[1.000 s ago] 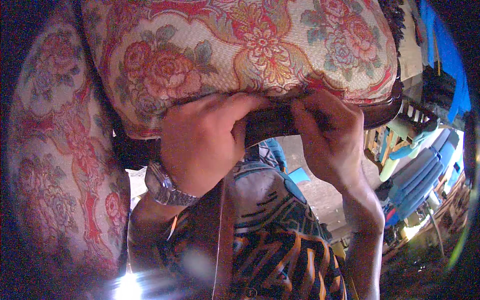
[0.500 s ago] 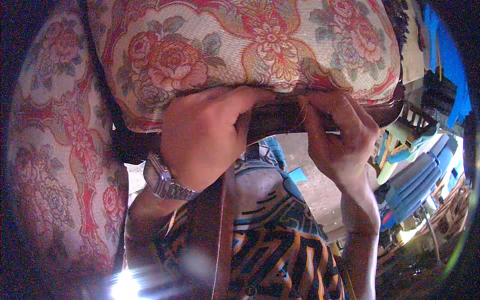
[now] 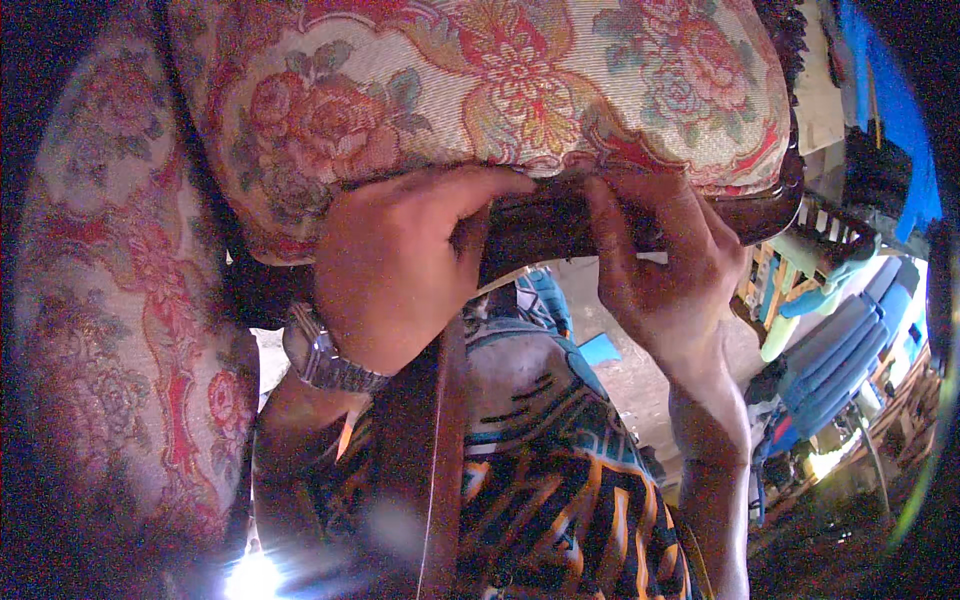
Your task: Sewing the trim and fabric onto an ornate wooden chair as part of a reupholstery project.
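A padded chair seat [image 3: 345, 135] covered in cream floral upholstery fabric with red and pink roses fills the top of the view. Along its near side runs a dark, polished wooden rail [image 3: 545, 225]. At the fabric's lower edge, my left hand [image 3: 395, 265] has thumb and fingers pressed together on the cloth. Around that wrist sits a metal wristwatch [image 3: 335, 362]. A short way to the right, my right hand [image 3: 675, 235] pinches the same edge, its fingertips close to the left ones. Anything small between the right fingertips is hidden.
Matching floral upholstery [image 3: 160, 300] stands along the left. A reddish-brown wooden post [image 3: 440, 470] rises in front of my patterned clothing. At the right lie grey-blue cushions [image 3: 840, 345], a wooden crate-like frame [image 3: 775, 275] and blue sheeting [image 3: 910, 130]. A bright light glares at the lower left.
Both hands and the seat edge appear shifted slightly left in the view. My right fingertips have moved a little up and left along the fabric edge. Both grips stay closed.
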`<state>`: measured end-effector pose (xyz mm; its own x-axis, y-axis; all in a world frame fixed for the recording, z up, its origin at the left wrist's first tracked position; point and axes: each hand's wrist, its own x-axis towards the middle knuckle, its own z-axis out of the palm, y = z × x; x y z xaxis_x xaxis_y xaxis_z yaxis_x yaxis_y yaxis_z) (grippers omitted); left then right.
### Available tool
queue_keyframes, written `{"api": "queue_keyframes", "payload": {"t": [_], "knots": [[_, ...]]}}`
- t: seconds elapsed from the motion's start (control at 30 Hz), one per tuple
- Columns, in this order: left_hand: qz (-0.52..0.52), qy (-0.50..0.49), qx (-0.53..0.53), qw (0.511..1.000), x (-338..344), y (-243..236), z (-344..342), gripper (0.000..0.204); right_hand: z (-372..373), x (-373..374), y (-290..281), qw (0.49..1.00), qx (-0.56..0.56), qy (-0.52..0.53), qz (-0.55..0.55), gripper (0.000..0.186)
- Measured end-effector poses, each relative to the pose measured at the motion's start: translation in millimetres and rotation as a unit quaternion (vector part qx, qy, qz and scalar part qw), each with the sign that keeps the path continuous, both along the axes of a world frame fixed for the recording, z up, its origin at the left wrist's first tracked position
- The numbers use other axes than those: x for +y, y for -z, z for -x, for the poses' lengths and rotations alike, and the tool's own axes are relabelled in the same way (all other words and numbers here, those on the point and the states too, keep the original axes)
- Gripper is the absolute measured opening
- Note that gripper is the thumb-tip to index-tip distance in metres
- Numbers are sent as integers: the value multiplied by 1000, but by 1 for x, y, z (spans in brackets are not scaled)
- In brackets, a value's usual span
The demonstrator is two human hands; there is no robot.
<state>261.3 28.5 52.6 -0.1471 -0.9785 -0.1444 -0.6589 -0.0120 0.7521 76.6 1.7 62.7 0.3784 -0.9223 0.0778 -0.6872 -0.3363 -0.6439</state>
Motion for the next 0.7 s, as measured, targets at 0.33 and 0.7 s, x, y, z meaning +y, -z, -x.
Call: {"api": "queue_keyframes", "payload": {"t": [0.33, 0.7], "knots": [[-49, 34, 64, 996, -1, 0, -12, 21, 3, 9, 7, 994, -79, 72, -37, 10], [-253, -70, 271, 926, -11, -56, 2, 18, 16, 23, 1, 997, -39, 61, -18, 11]]}}
